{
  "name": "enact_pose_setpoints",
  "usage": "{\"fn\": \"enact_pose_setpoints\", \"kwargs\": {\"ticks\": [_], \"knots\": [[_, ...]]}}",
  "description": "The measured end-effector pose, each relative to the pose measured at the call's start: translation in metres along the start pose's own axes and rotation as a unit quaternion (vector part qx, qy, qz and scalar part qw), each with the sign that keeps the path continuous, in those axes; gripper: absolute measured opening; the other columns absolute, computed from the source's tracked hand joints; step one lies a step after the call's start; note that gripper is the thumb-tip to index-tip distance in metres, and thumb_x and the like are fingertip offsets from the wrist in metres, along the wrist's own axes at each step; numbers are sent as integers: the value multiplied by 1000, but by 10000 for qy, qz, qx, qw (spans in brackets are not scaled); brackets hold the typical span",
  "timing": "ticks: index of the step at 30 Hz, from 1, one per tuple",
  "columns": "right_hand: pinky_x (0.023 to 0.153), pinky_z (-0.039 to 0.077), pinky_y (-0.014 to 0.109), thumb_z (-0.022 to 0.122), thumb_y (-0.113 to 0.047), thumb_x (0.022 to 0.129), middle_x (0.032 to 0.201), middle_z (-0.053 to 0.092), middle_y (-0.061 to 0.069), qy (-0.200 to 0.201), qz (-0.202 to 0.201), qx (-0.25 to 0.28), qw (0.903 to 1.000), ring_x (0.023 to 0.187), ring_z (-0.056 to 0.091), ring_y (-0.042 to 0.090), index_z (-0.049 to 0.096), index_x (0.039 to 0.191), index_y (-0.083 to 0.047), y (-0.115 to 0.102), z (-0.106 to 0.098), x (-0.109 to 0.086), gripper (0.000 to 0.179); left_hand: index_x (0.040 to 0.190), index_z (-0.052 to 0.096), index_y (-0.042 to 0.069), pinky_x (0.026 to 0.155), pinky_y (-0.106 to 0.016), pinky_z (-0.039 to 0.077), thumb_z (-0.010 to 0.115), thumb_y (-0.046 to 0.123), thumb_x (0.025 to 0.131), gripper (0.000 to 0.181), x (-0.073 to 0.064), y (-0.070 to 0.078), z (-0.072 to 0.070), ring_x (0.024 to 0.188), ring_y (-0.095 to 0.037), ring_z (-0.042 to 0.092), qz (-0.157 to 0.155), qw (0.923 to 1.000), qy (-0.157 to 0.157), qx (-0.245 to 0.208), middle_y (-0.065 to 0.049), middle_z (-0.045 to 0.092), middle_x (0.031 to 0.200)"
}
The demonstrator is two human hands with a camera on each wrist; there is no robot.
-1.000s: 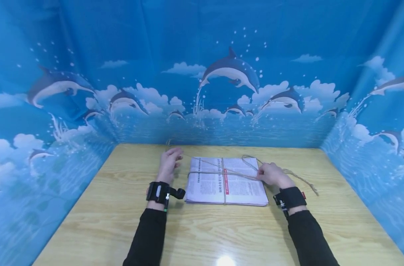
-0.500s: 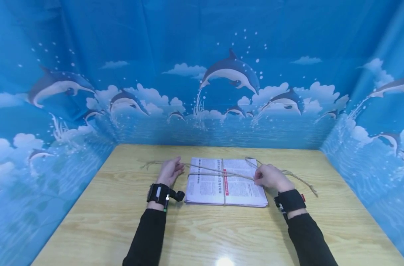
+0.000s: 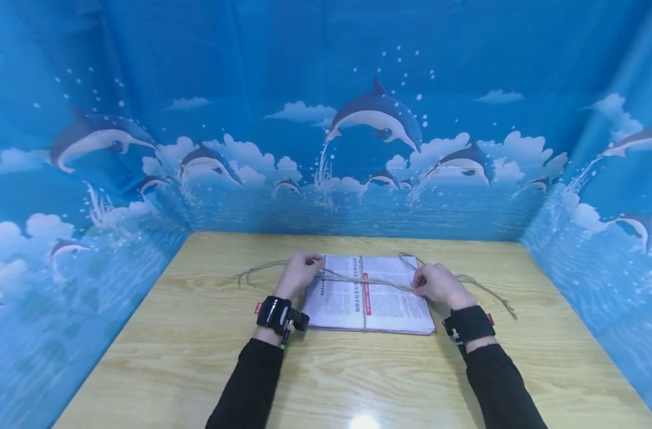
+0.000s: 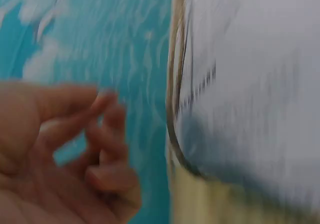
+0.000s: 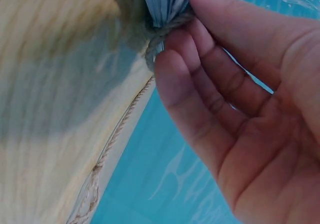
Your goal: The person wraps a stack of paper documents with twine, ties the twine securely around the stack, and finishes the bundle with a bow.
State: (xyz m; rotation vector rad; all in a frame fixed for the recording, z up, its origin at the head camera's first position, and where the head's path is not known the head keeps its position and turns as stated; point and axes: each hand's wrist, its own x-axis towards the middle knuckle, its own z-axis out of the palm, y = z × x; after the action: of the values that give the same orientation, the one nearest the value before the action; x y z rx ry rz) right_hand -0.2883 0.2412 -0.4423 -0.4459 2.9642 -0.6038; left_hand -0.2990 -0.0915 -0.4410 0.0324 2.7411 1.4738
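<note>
A flat stack of newspapers [image 3: 337,310] lies on the table, with brown twine [image 3: 365,310] running across it both ways. At the stack's right edge my right hand [image 3: 438,283] pinches the twine between thumb and fingertips; the right wrist view shows the twine [image 5: 172,26] passing under the thumb by the folded paper edges. My left hand [image 3: 300,274] is over the stack's far left corner, beside the twine. In the blurred left wrist view, its fingers [image 4: 112,179] are loosely bent, thumb near index, with no twine visible between them; the twine [image 4: 172,99] lies apart, along the stack's edge.
A frayed twine end [image 3: 245,275] trails on the wooden table [image 3: 197,357] left of the stack. Another end [image 3: 487,287] extends right, beyond my right hand, and a loop [image 3: 403,256] sits at the far right corner. A blue dolphin-print curtain [image 3: 283,149] surrounds the table's back and sides.
My left hand has moved right, from beside the stack to over its left corner. The twine's left end has come down from the back onto the table. My right hand has barely moved.
</note>
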Motion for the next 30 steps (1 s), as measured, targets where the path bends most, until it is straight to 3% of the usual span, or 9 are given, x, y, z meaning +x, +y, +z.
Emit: {"fn": "enact_pose_setpoints", "kwargs": {"ticks": [3, 6, 7, 10, 15, 18, 23, 28, 30], "knots": [[66, 48, 32, 76, -5, 81, 76, 65, 0, -9, -9, 25, 10000, 71, 58, 14, 70, 81, -10, 2, 0, 0, 7, 110, 73, 9, 75, -34, 52, 59, 14, 96, 20, -3, 16, 18, 90, -20, 63, 807, 9900, -456, 1063, -7, 70, 108], [66, 49, 33, 75, -4, 82, 75, 66, 1, 23, -84, 20, 10000, 71, 58, 15, 70, 80, -10, 3, -2, 0, 7, 110, 73, 7, 90, -40, 52, 55, 0, 92, 27, -1, 24, 32, 105, -24, 65, 1186, 9766, -514, 1721, -9, 70, 116], [67, 49, 33, 75, -4, 82, 75, 66, 1, 35, -99, 0, 9999, 71, 59, 15, 70, 80, -10, 4, -3, 1, 7, 110, 73, 7, 97, -41, 49, 55, -4, 89, 30, 0, 25, 35, 112, -25, 62, 1201, 9732, -505, 1894, -9, 69, 119], [67, 49, 33, 75, -4, 82, 75, 66, 0, 78, -145, -108, 9998, 71, 59, 15, 70, 80, -10, 3, -7, 0, 7, 103, 74, 8, 97, -41, 48, 57, -6, 86, 29, 5, 26, 42, 112, -25, 61, 1054, 9662, -515, 2296, -9, 69, 116], [68, 50, 36, 75, -5, 81, 75, 67, 0, 306, -305, -322, 9985, 71, 60, 16, 70, 79, -11, -1, -8, -2, 8, 83, 72, 8, 80, -35, 49, 67, 3, 85, 7, 10, 22, 45, 91, -22, 59, 899, 9671, -533, 2318, -7, 67, 97], [69, 51, 37, 75, -2, 80, 75, 67, 0, 453, -567, -264, 9970, 72, 61, 15, 69, 80, -10, -1, -5, -3, 9, 75, 68, 9, 68, -30, 47, 70, 6, 84, 10, 13, 20, 44, 80, -18, 56, 923, 9628, -653, 2453, -4, 64, 87], [70, 50, 34, 76, -4, 81, 76, 66, -1, 392, -829, -95, 9957, 72, 59, 13, 69, 86, -9, -3, 0, 0, 9, 72, 62, 9, 58, -27, 42, 65, 10, 90, 18, 19, 18, 40, 68, -16, 51, 987, 9463, -1147, 2858, -3, 56, 78], [71, 52, 35, 74, -13, 86, 80, 69, 0, 643, -921, -182, 9935, 74, 62, 13, 73, 90, -10, -8, 2, 3, 5, 83, 66, 6, 70, -30, 47, 56, 13, 97, 18, 20, 19, 36, 76, -16, 54, 1111, 9219, -1558, 3370, -5, 60, 87], [73, 53, 37, 72, -14, 89, 85, 72, 2, 808, -1037, -154, 9912, 78, 65, 15, 75, 93, -9, -10, 3, 4, 7, 92, 65, 8, 74, -30, 49, 54, 14, 98, 14, 19, 19, 35, 81, -15, 55, 1112, 9215, -1608, 3357, -4, 62, 93]]}}
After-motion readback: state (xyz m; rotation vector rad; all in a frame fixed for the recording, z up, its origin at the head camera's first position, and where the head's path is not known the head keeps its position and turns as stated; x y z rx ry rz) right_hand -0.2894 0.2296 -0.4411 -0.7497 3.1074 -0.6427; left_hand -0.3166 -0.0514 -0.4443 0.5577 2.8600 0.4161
